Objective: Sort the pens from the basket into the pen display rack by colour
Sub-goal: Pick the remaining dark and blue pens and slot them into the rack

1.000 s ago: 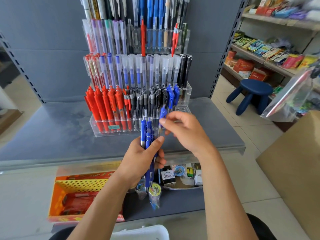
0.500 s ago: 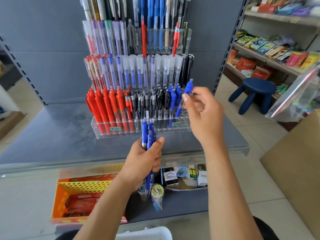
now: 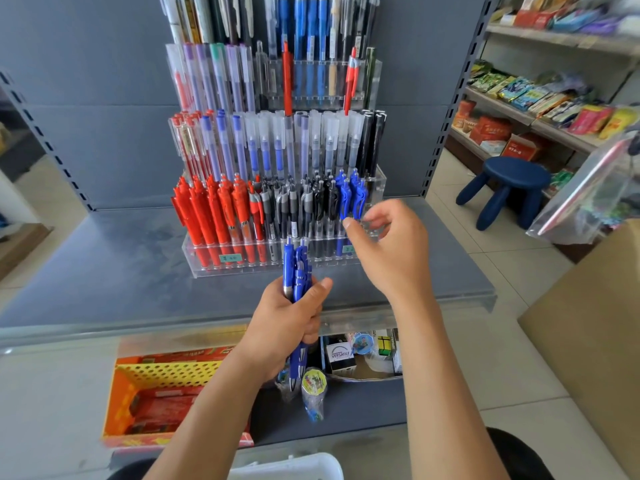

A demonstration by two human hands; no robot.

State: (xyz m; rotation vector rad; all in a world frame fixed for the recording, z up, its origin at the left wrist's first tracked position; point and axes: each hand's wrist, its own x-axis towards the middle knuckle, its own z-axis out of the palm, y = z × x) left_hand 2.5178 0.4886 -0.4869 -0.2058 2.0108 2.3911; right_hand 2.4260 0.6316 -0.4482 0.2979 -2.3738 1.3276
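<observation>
Blue pens (image 3: 297,275) stand bunched in the left hand (image 3: 287,323), which is clenched around their barrels, clicker ends up at twelve o'clock, long axis near vertical. The right hand (image 3: 388,251) hovers at about one o'clock from that bunch, fingers loosely curled and holding nothing, thumb tip just beside the blue pens already racked (image 3: 350,195) at the right end of the clear pen display rack (image 3: 277,261). My guess: the right hand is the nearer one to draw the next pen, reaching toward seven o'clock and lifting it upward along its length.
</observation>
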